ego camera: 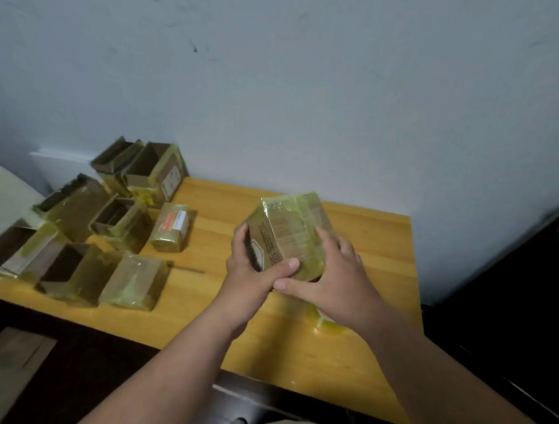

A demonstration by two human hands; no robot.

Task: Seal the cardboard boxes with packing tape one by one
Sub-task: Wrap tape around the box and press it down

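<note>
A small cardboard box [290, 228] wrapped in yellowish packing tape stands tilted on the wooden table [382, 248], right of the middle. My left hand [253, 268] grips its near left side, fingers behind it and thumb across the front. My right hand [330, 275] lies flat on the box's right face, fingers spread and pressing the tape. A roll of yellowish packing tape [326, 324] lies on the table under my right wrist, mostly hidden.
Several other boxes crowd the table's left side: open ones [121, 217] with taped walls and closed taped ones [134, 282], one with a red and white label [172, 226]. A thin dark stick [186, 269] lies between them and my hands. A wall stands behind the table.
</note>
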